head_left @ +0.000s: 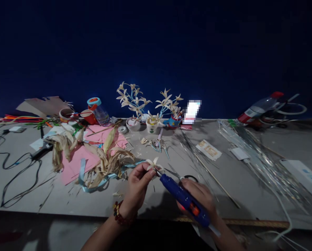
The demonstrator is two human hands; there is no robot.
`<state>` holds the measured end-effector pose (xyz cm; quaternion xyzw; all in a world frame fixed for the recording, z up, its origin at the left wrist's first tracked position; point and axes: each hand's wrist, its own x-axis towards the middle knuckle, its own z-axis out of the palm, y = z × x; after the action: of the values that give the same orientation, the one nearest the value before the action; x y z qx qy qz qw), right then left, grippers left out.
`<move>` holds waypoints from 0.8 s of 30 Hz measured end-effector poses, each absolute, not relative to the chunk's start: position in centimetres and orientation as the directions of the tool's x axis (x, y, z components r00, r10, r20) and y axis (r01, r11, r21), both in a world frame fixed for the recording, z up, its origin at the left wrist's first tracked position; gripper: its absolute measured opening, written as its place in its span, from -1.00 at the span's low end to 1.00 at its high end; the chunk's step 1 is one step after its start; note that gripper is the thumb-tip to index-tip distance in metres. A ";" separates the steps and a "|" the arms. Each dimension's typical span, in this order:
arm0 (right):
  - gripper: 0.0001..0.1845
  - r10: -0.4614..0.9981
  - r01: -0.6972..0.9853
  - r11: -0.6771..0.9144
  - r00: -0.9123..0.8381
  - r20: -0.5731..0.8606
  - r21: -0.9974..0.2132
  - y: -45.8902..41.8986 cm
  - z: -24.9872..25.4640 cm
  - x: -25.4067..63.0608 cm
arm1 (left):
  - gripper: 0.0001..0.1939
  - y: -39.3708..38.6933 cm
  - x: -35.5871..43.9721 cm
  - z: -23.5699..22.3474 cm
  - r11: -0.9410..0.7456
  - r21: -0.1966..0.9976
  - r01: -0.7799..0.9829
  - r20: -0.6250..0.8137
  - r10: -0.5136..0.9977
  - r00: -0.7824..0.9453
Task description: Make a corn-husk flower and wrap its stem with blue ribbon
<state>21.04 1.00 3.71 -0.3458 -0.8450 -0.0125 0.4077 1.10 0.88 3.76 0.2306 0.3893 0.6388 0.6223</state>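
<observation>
Between thumb and fingers, my left hand [139, 183] pinches a pale husk flower [155, 164] with pointed petals. My right hand [199, 195] is wrapped round a blue hot glue gun [181, 196] with an orange patch on its side. The nozzle meets the flower near its base, though I cannot make out whether it touches. A clear glue stick [214, 230] pokes out of the gun's rear end. Scissors [191, 178] lie on the table just beyond my right hand, partly covered by it.
Finished flower sprays [132, 99] stand in cups at the back. Dried corn husks [103, 164], light-blue ribbon [93, 188] and pink paper [79, 164] lie to the left. On the right are wires [266, 160], a tilted bottle [259, 108] and a white box [305, 177]. A black cable [21, 191] loops at far left.
</observation>
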 end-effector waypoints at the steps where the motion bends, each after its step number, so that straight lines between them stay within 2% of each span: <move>1: -0.87 0.581 0.600 0.755 -0.427 0.693 -0.264 1.0 3.6 21.1 | -0.71 0.9 1.1 3.8 0.079 0.781 -0.619 -0.191 0.975 -0.116; 10: -0.82 0.545 0.602 0.763 -0.402 0.736 -0.236 1.0 4.0 20.8 | -0.71 0.9 1.1 4.0 0.081 0.767 -0.636 -0.199 0.973 -0.115; 19: -0.89 0.565 0.590 0.766 -0.429 0.705 -0.254 1.1 3.5 21.1 | -0.72 0.9 1.1 4.0 0.081 0.767 -0.637 -0.204 0.971 -0.122; 24: -0.89 0.616 0.609 0.742 -0.456 0.643 -0.279 0.9 3.7 21.2 | -0.72 0.9 1.2 4.1 0.088 0.759 -0.645 -0.207 0.972 -0.111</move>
<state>21.17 0.87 3.73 -0.3590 -0.8531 0.0041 0.3785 1.16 0.92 4.13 0.2141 0.3814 0.6405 0.6312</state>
